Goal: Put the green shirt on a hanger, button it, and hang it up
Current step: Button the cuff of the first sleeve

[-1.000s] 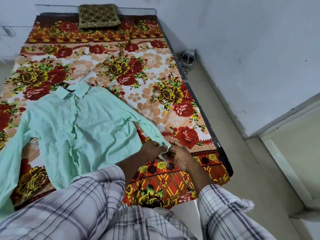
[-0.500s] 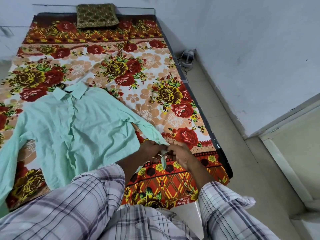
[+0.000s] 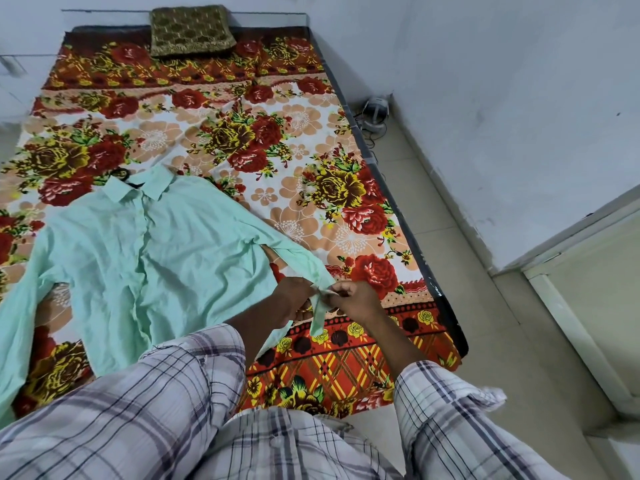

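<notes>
Green shirt (image 3: 138,258) lies front-up, spread flat on the bed's floral bedsheet (image 3: 311,161); a dark hanger hook (image 3: 121,174) pokes out at the collar. We see its right-side sleeve stretched to the bed's near edge, cuff (image 3: 320,306) pinched between left hand (image 3: 294,299) and right hand (image 3: 356,303), both closed on it. Brown cushion (image 3: 190,29) at the far end. Button hidden by fingers; left sleeve runs out of frame.

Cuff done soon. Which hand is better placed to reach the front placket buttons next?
Left, probably. The left hand sits nearer the mint-green cotton shirt body and its placket; the right hand is on the outer side, pinching the sleeve cuff.
</notes>
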